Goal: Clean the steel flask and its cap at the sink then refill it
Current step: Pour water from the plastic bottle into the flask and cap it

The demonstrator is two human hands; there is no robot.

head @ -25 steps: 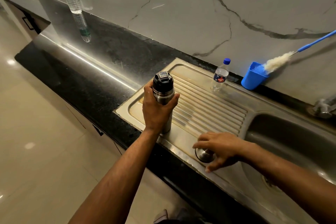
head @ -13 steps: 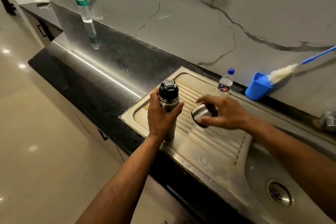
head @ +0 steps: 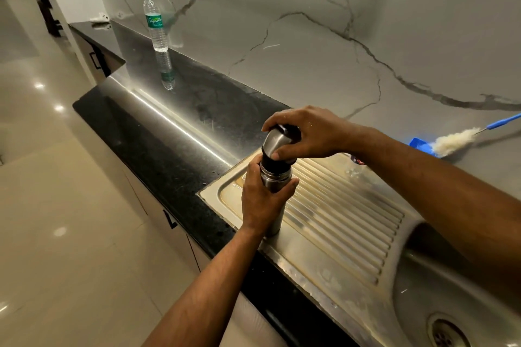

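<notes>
the steel flask stands upright on the ribbed drainboard of the sink, near its left end. the left hand has its grip wrapped round the flask body, fingers and thumb curled tight. the right hand has its grip closed over the steel cap, holding it tilted on the flask's black top. a water bottle stands far left on the black worktop.

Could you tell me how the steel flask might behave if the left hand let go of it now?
The flask is tall and narrow on the ribbed drainboard, so it may tip. Its smooth steel looks slippery. The right hand pressing the cap could topple it.
</notes>
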